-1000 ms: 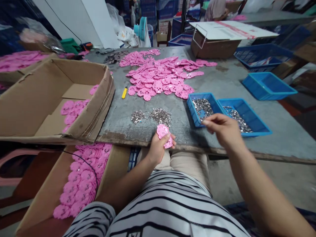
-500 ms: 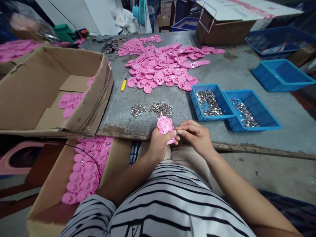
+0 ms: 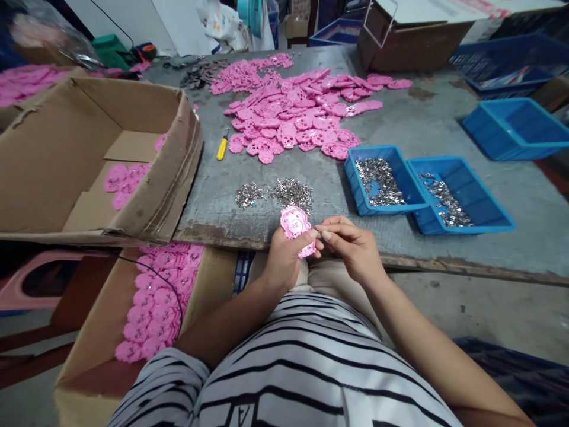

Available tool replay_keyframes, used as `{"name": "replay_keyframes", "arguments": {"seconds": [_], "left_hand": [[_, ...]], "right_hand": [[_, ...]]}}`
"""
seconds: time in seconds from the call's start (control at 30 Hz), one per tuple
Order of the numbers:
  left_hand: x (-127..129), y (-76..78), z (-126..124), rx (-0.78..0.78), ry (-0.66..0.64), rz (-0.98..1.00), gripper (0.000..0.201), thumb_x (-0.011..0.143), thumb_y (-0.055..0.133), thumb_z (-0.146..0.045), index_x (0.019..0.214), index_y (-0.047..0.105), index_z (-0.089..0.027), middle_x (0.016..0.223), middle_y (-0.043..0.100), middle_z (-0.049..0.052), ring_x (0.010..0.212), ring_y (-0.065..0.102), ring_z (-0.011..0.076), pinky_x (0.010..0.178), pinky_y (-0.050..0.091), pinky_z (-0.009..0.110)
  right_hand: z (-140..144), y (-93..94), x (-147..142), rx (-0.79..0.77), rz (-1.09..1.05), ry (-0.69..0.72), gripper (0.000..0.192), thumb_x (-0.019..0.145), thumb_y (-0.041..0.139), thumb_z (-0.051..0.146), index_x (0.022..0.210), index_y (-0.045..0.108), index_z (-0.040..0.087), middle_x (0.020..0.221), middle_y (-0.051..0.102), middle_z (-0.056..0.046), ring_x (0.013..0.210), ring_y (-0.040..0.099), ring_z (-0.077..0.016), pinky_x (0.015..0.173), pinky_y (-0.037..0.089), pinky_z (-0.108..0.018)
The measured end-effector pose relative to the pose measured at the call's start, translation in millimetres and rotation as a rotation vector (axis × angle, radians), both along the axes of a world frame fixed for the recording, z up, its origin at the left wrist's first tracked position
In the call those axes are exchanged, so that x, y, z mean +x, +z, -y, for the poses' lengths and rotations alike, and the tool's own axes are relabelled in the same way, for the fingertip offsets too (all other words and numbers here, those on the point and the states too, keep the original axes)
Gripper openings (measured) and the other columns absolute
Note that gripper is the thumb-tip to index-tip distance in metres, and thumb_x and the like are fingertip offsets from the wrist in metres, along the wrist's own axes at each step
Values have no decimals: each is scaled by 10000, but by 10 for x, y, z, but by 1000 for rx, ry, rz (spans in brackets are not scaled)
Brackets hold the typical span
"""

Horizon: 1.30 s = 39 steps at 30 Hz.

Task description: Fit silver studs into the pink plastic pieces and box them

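Note:
A flat pink plastic piece point(image 3: 294, 222) with a scalloped edge is gripped in my left hand point(image 3: 285, 256), the thumb lying across its lower part. My right hand point(image 3: 353, 246) is closed in a pinch at the right edge of that piece. Between its thumb and forefinger is something small and shiny, too small to make out. Just beyond the pink piece, two small heaps of tiny metal parts point(image 3: 292, 193) lie on the table.
A pile of pink pieces point(image 3: 288, 112) covers the table's middle, beside a yellow-handled screwdriver point(image 3: 222, 147). Blue trays of metal parts point(image 3: 381, 181) stand right. An open cardboard box point(image 3: 186, 148) sits left; below it, another box holds stacked pink pieces point(image 3: 153, 302).
The view has shifted slightly. Both hands stay together at the pink piece, which is tilted a little differently and catches more light.

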State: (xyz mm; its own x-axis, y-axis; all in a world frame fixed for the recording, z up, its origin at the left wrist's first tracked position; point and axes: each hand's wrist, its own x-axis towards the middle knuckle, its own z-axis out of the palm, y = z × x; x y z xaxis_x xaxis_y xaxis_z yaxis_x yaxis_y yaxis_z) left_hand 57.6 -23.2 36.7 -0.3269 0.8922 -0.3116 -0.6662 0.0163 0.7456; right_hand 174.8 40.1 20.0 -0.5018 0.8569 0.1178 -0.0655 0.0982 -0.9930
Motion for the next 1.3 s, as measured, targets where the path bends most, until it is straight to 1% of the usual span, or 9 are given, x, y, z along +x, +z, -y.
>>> {"name": "replay_keyframes", "arguments": {"seconds": [0.1,0.17,0.37,0.5,0.67,0.8,1.1,1.2,1.3], "left_hand": [[-7,-36,4,8,-3,-15,475,531,828,-279,876,529,-146,649,613,-29,510,575,93,440,455,197],[-9,-48,1,8,2,-28,456,525,822,-263,857,532,-145,637,604,-33,503,568,91,431,448,195],[6,-48,-1,4,62,-183,329,571,773,-236,782,536,-149,643,594,-34,514,560,82,445,456,191],[-4,-163,42,75,146,-457,287,658,731,-228,857,530,-172,723,639,-13,571,594,100,519,494,220],[-71,-373,124,285,296,-983,304,762,695,-198,1032,555,-212,886,692,26,815,665,148,795,524,307],[-111,-384,143,424,350,-1215,286,805,667,-206,1063,549,-239,921,706,28,842,680,147,792,522,289],[-240,-273,94,544,145,-1303,146,785,650,-223,892,554,-245,833,705,36,796,675,178,746,517,336],[-268,-318,90,616,135,-1276,189,774,666,-192,919,558,-248,854,702,37,806,674,176,765,515,333],[-234,-380,99,533,171,-1224,227,800,641,-189,1000,553,-249,904,694,46,840,672,172,787,517,325]], "right_hand": [[9,48,13,229,86,-10,114,802,692,340,850,774,278,838,643,-42,811,607,-163,750,514,-346],[18,66,18,282,109,-11,124,823,670,335,863,770,274,849,649,-46,812,611,-164,758,515,-350],[25,66,18,86,36,-14,116,782,706,358,809,756,257,867,654,-39,808,608,-159,759,503,-338],[24,133,9,-11,4,7,158,738,739,369,695,704,221,834,650,-33,760,588,-150,716,493,-316],[26,223,11,-17,29,45,212,722,745,396,662,675,205,845,650,-41,808,589,-160,759,484,-320],[45,233,10,-33,47,51,236,707,754,416,651,674,201,830,646,-42,808,592,-165,766,477,-324],[47,282,-41,-223,60,81,368,604,798,496,592,628,170,736,619,-35,623,501,-117,575,415,-267],[37,257,-58,-241,57,95,356,610,793,470,581,613,165,739,609,-27,612,483,-105,555,392,-253],[46,196,-78,-222,34,81,306,656,760,432,601,614,169,737,597,-18,621,477,-103,553,383,-249]]}}
